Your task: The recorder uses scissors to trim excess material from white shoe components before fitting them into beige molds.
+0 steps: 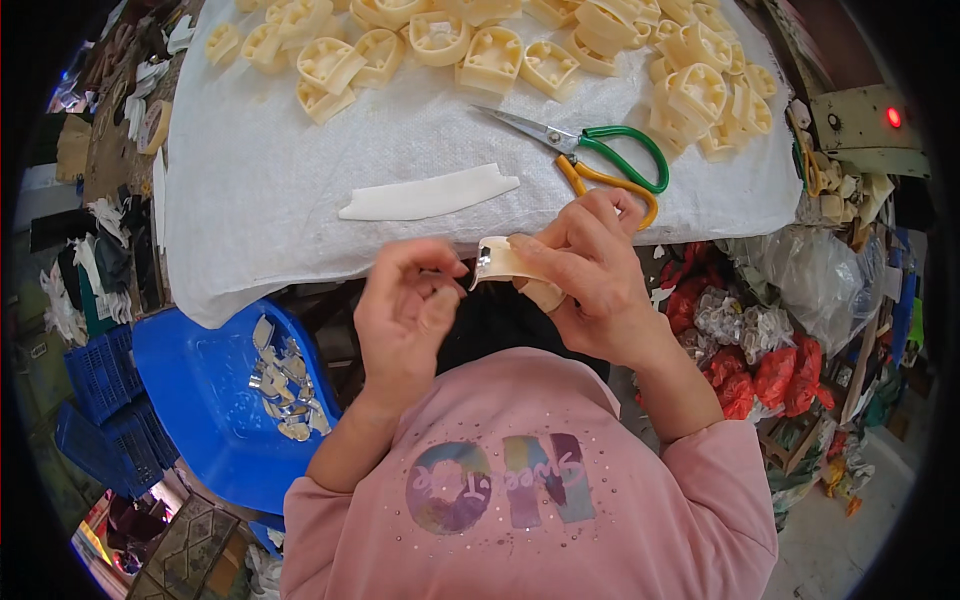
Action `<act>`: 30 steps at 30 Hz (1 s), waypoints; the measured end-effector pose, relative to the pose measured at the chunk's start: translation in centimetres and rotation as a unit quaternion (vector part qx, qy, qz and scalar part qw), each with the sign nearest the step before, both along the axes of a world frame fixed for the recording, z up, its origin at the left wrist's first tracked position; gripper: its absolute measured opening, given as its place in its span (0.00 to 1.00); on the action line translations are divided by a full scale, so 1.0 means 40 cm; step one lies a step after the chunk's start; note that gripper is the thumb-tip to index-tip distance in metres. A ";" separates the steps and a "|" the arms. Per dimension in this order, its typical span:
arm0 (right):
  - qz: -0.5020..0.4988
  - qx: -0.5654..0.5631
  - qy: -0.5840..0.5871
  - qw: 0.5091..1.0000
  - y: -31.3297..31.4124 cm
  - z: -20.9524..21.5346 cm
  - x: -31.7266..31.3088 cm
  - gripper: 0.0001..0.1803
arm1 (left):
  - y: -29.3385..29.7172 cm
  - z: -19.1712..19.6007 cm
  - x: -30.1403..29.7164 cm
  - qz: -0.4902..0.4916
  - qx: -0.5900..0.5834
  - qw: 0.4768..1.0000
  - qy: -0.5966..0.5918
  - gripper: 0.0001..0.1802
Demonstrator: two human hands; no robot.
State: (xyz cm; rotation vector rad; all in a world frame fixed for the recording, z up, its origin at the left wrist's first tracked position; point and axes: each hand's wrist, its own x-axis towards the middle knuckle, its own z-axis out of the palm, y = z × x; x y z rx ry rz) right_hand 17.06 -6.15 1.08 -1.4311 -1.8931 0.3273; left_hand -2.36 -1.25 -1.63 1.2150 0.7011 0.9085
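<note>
My right hand (598, 275) is closed around a cream, curved, molded piece (522, 258), with its thumb on top. At the piece's left end is a shiny, mirror-like patch. Close beside that end, my left hand (408, 305) has its fingers loosely curled and their tips apart; nothing shows between them, and it is slightly blurred. Just beyond the hands, a white curved strip (430, 194) lies on a white woven sheet (270, 180). Scissors (575, 145) with one green and one yellow handle rest to its right, blades pointing left and away.
Many hollow cream molded pieces (495, 58) are heaped along the sheet's far side. A blue plastic basin (190, 400) at the left holds shiny silver and cream pieces (287, 385). Red plastic bags (775, 375) lie at right, below a box with a lit red lamp (893, 118).
</note>
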 end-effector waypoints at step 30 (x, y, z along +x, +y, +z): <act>0.000 -0.063 -0.064 0.996 -0.022 -0.014 -0.022 0.24 | -0.038 0.027 0.030 0.082 0.290 0.925 0.232 0.05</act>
